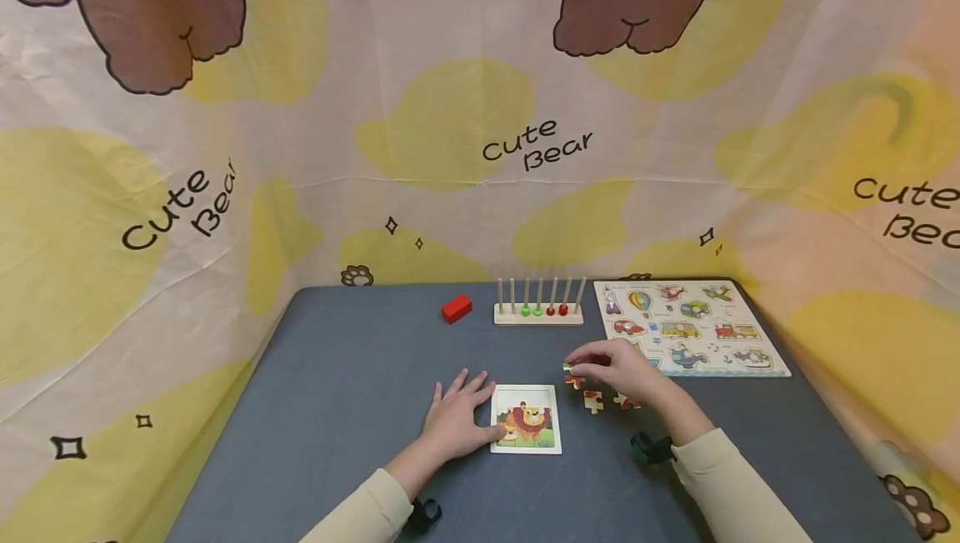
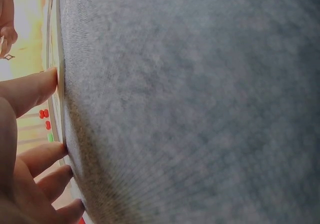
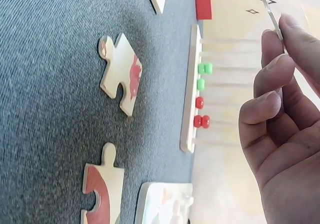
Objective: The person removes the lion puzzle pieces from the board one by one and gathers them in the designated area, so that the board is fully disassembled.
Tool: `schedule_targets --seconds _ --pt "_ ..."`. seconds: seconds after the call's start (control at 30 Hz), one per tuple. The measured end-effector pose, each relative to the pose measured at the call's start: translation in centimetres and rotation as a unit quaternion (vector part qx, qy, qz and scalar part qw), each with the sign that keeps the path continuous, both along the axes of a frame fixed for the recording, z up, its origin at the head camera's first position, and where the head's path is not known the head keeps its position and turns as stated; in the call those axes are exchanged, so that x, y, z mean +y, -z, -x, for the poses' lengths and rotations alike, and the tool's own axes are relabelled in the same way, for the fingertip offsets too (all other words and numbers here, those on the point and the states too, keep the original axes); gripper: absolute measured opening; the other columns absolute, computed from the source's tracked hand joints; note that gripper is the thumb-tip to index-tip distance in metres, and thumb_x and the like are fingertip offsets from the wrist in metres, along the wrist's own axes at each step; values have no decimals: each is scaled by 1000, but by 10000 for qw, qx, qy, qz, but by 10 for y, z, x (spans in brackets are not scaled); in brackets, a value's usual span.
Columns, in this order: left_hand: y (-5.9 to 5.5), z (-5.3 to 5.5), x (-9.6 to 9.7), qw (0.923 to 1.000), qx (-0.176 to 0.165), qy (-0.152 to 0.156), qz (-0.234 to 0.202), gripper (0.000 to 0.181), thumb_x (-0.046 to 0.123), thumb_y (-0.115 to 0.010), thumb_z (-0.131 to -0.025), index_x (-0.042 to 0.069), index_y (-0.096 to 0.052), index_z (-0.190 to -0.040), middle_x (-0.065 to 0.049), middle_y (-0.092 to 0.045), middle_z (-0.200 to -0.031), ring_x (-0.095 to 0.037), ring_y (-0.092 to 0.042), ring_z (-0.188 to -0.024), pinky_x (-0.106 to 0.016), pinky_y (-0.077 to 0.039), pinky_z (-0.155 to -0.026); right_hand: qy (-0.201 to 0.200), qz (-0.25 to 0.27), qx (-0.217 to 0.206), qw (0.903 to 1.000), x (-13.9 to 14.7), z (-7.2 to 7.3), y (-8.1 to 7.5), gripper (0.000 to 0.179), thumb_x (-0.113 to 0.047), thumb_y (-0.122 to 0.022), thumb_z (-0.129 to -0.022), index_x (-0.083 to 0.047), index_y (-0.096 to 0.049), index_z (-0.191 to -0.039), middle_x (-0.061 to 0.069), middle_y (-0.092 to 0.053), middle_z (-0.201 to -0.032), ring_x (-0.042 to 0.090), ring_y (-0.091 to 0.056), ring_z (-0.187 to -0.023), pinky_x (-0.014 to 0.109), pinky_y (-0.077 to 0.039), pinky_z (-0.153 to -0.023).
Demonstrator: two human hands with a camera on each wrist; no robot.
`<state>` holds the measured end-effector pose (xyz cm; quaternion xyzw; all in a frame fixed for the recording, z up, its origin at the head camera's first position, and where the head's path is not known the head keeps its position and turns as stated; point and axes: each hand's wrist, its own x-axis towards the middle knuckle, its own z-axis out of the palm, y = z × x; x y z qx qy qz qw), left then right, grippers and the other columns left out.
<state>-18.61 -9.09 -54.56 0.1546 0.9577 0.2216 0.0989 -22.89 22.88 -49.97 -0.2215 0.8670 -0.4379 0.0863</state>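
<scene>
My left hand (image 1: 453, 418) lies with spread, fairly straight fingers at the left side of a small white-framed lion puzzle (image 1: 528, 422). Its thumb rests on the puzzle's lower left part, and the fingertips touch the table. In the right wrist view, my right hand (image 3: 290, 94) pinches a thin puzzle piece (image 3: 270, 14) between thumb and index finger, seen edge-on and raised off the table. Below this hand lie two loose jigsaw pieces, one cream with a red patch (image 3: 122, 74) and another red and cream (image 3: 107, 189).
A wooden peg rack (image 1: 538, 319) with green and red beads stands at the back of the grey table (image 1: 352, 376). A red block (image 1: 457, 309) lies to its left. The vehicle picture board (image 1: 697, 328) is at the back right, partly behind my right hand.
</scene>
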Motion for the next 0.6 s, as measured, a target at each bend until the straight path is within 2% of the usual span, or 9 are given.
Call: schedule_targets --seconds 0.6 --pt "0 -1 0 10000 9 11 19 81 59 -75 -81 20 -53 -149 -3 -42 -160 -34 -23 -154 -72 -11 -117 187 16 59 9998 18 0 2 20 -32 -73 -93 -22 -78 -109 -6 -76 -93 11 -66 -75 27 -54 -64"
